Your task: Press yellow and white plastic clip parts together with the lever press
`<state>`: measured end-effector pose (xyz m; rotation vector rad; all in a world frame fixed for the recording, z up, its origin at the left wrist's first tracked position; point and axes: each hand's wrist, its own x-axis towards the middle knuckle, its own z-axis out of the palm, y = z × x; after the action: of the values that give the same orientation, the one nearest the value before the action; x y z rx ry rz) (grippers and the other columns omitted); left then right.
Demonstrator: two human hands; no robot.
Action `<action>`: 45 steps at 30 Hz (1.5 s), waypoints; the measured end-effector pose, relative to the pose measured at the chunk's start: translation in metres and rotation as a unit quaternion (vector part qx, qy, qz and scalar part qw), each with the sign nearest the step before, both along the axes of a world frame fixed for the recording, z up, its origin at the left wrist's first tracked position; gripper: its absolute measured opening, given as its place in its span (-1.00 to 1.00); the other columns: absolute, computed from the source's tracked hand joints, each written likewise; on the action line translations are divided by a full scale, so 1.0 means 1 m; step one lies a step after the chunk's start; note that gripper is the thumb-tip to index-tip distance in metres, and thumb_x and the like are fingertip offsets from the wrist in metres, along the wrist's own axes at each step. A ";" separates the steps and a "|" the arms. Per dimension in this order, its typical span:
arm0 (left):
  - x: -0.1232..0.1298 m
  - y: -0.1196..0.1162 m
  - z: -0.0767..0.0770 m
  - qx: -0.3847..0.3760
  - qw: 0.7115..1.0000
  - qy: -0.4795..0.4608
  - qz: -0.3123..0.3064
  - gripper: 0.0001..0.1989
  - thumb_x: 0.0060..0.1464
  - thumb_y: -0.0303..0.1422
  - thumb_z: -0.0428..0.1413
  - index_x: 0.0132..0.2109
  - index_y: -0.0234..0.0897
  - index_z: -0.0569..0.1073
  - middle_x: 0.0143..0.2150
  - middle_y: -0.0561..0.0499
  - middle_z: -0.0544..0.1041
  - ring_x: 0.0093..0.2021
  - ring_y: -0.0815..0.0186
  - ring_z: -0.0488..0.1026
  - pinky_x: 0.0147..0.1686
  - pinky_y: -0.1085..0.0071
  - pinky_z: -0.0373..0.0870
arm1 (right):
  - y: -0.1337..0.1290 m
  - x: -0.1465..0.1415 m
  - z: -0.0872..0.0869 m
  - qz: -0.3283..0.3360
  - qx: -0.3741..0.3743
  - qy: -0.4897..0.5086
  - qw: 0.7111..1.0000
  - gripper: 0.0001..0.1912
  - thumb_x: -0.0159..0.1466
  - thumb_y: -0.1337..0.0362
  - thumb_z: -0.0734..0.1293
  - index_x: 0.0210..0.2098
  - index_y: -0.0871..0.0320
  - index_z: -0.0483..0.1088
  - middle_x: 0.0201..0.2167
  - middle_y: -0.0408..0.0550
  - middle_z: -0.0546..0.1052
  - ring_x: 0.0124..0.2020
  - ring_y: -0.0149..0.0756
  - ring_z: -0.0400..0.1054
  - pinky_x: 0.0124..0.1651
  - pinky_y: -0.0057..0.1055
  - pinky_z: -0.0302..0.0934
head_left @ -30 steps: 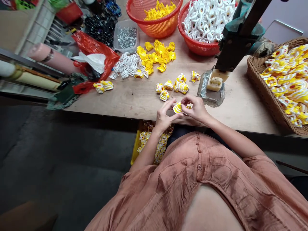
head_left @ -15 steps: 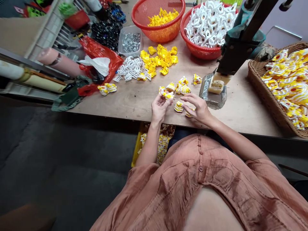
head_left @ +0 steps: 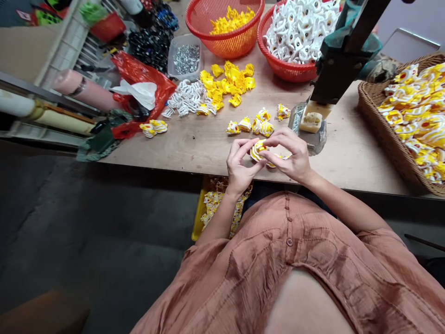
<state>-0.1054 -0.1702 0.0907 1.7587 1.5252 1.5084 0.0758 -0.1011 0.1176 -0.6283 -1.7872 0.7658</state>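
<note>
Head view: 2 hands [head_left: 239, 169] pinch 1 yellow-and-white piece [head_left: 256, 150] over the wooden table [head_left: 181, 149].

Workshop, press [head_left: 336, 69], red baskets [head_left: 225, 45] of small parts [head_left: 301, 32]

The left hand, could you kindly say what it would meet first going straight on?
Likely the yellow-and-white piece between the left hand and the right hand, though depth is unclear.

Our striped piece [head_left: 256, 152] sat pinched between left hand [head_left: 239, 169] and right hand [head_left: 295, 157].
We saw curved white bands over yellow, with a red spot at its two o'clock; close by at four o'clock, a second striped piece [head_left: 272, 163] showed, partly hidden.
</note>
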 end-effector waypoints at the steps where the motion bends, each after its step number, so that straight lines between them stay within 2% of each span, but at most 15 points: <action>1: 0.001 -0.001 0.002 0.009 0.999 0.036 0.012 -0.48 0.19 -0.16 0.43 0.25 -0.09 0.61 0.03 -0.03 0.50 0.01 0.26 0.55 0.06 0.30 0.60 | -0.001 -0.001 0.002 -0.001 0.002 -0.007 1.000 -0.80 0.40 0.09 0.49 -0.23 0.07 0.55 -0.28 -0.09 0.59 -0.21 -0.26 0.46 -0.08 -0.21 0.38; 4: 0.002 -0.003 0.006 0.030 0.992 0.114 0.044 -0.51 0.24 -0.19 0.39 0.27 -0.12 0.59 0.05 -0.04 0.49 0.02 0.24 0.53 0.09 0.26 0.60 | -0.001 -0.003 0.003 -0.011 -0.002 -0.022 1.000 -0.76 0.40 0.09 0.48 -0.29 0.09 0.47 -0.34 -0.12 0.53 -0.26 -0.28 0.38 -0.12 -0.24 0.31; 8: 0.003 -0.005 0.007 0.043 0.985 0.157 0.063 -0.51 0.26 -0.20 0.38 0.27 -0.16 0.57 0.05 -0.06 0.48 0.04 0.22 0.53 0.12 0.24 0.59 | -0.001 -0.005 -0.001 -0.004 -0.020 -0.028 0.999 -0.75 0.37 0.12 0.49 -0.31 0.10 0.43 -0.35 -0.12 0.51 -0.26 -0.28 0.36 -0.12 -0.26 0.27; 12: -0.001 -0.012 0.005 0.006 0.985 0.149 0.083 -0.48 0.21 -0.11 0.41 0.24 -0.16 0.60 0.03 -0.07 0.49 0.02 0.19 0.53 0.12 0.21 0.59 | -0.001 -0.009 -0.008 0.019 -0.080 -0.035 0.996 -0.82 0.39 0.18 0.42 -0.31 0.10 0.45 -0.35 -0.12 0.53 -0.31 -0.33 0.38 -0.21 -0.33 0.27; 15: -0.020 -0.011 -0.002 -0.030 0.994 0.087 0.053 -0.43 0.14 0.05 0.41 0.20 -0.12 0.64 0.01 -0.07 0.50 0.00 0.17 0.53 0.11 0.20 0.59 | -0.001 -0.013 -0.014 0.011 -0.070 -0.062 0.996 -0.83 0.40 0.20 0.37 -0.32 0.10 0.42 -0.37 -0.11 0.53 -0.33 -0.33 0.36 -0.20 -0.31 0.27; 17: -0.043 -0.001 -0.012 -0.038 0.997 0.019 0.062 -0.43 0.21 0.14 0.31 0.19 -0.10 0.65 0.00 -0.09 0.51 -0.01 0.18 0.54 0.10 0.22 0.58 | -0.004 -0.016 -0.019 0.003 -0.034 -0.099 0.994 -0.82 0.41 0.20 0.35 -0.33 0.09 0.41 -0.36 -0.08 0.51 -0.31 -0.28 0.34 -0.17 -0.26 0.27; 19: -0.069 0.019 -0.025 -0.040 0.993 -0.020 0.109 -0.45 0.29 0.14 0.24 0.22 -0.09 0.63 0.07 -0.12 0.51 0.04 0.18 0.55 0.14 0.21 0.55 | -0.009 -0.020 -0.026 0.009 0.020 -0.167 0.986 -0.82 0.43 0.21 0.33 -0.32 0.10 0.41 -0.32 -0.02 0.52 -0.24 -0.20 0.32 -0.10 -0.19 0.27; 22: -0.100 0.055 -0.045 -0.083 0.990 0.047 0.107 -0.41 0.15 -0.02 0.41 0.26 -0.09 0.59 0.28 -0.17 0.49 0.26 0.04 0.49 0.35 0.05 0.42 | -0.021 -0.026 -0.039 0.034 0.093 -0.291 0.951 -0.83 0.44 0.25 0.31 -0.28 0.14 0.47 -0.22 0.10 0.56 -0.10 -0.06 0.30 0.09 0.01 0.25; 25: -0.111 0.079 -0.056 -0.129 0.986 0.087 0.067 -0.48 0.10 -0.16 0.44 0.18 -0.18 0.64 0.26 -0.22 0.55 0.31 -0.03 0.48 0.44 -0.05 0.32 | -0.026 -0.025 -0.050 0.037 0.124 -0.359 0.924 -0.82 0.47 0.26 0.31 -0.22 0.17 0.52 -0.15 0.16 0.58 0.00 0.02 0.27 0.25 0.21 0.14; 27: -0.108 0.081 -0.055 -0.132 0.988 0.019 0.071 -0.49 0.12 -0.12 0.41 0.15 -0.25 0.64 0.15 -0.23 0.61 0.17 0.03 0.57 0.31 0.00 0.46 | -0.022 -0.021 -0.054 0.029 0.120 -0.353 0.928 -0.79 0.49 0.19 0.33 -0.17 0.18 0.54 -0.12 0.16 0.58 0.00 0.02 0.28 0.25 0.22 0.16; 29: -0.099 0.072 -0.047 -0.142 0.983 -0.107 0.046 -0.44 0.17 -0.02 0.37 0.18 -0.26 0.60 0.05 -0.20 0.65 0.01 0.12 0.63 0.11 0.13 0.59 | -0.013 -0.017 -0.051 0.027 0.099 -0.297 0.949 -0.75 0.50 0.12 0.35 -0.11 0.17 0.56 -0.11 0.15 0.58 -0.04 -0.02 0.32 0.16 0.11 0.26; 33: -0.067 0.040 -0.016 -0.205 0.926 -0.303 -0.093 -0.41 0.28 0.16 0.23 0.20 -0.18 0.57 -0.05 -0.15 0.69 -0.21 0.23 0.66 -0.23 0.30 0.61 | 0.012 -0.015 -0.031 0.030 0.044 -0.123 0.991 -0.73 0.53 0.11 0.32 0.08 0.08 0.56 -0.07 0.07 0.59 -0.06 -0.15 0.44 0.06 -0.08 0.39; 35: -0.048 0.028 -0.003 -0.231 0.905 -0.331 -0.131 -0.38 0.31 0.24 0.14 0.13 -0.18 0.59 -0.09 -0.15 0.69 -0.22 0.18 0.68 -0.30 0.27 0.60 | 0.021 -0.017 -0.018 0.046 0.014 -0.083 0.995 -0.70 0.52 0.07 0.34 0.15 0.01 0.54 -0.02 0.03 0.59 -0.06 -0.19 0.47 0.08 -0.10 0.43; 38: -0.025 0.020 0.008 -0.248 0.898 -0.339 -0.134 -0.31 0.29 0.34 0.06 0.04 -0.19 0.60 -0.15 -0.15 0.68 -0.15 0.09 0.70 -0.33 0.24 0.61 | 0.025 -0.020 -0.005 0.082 0.001 -0.077 0.994 -0.70 0.49 0.00 0.39 0.08 -0.02 0.59 -0.05 -0.01 0.59 -0.04 -0.19 0.48 0.10 -0.09 0.45; 45: -0.008 0.017 0.005 -0.245 0.903 -0.336 -0.112 -0.26 0.21 0.40 0.08 -0.08 -0.23 0.58 -0.31 -0.08 0.64 -0.20 0.13 0.69 -0.33 0.28 0.61 | 0.010 -0.016 -0.003 0.044 0.003 -0.081 0.996 -0.79 0.47 0.06 0.39 -0.11 0.02 0.60 -0.15 -0.01 0.56 -0.07 -0.16 0.45 0.08 -0.04 0.43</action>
<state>-0.1138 -0.1536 0.0955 0.9395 1.1502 1.2719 0.0602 -0.0914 0.1144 -0.6254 -1.9750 0.7879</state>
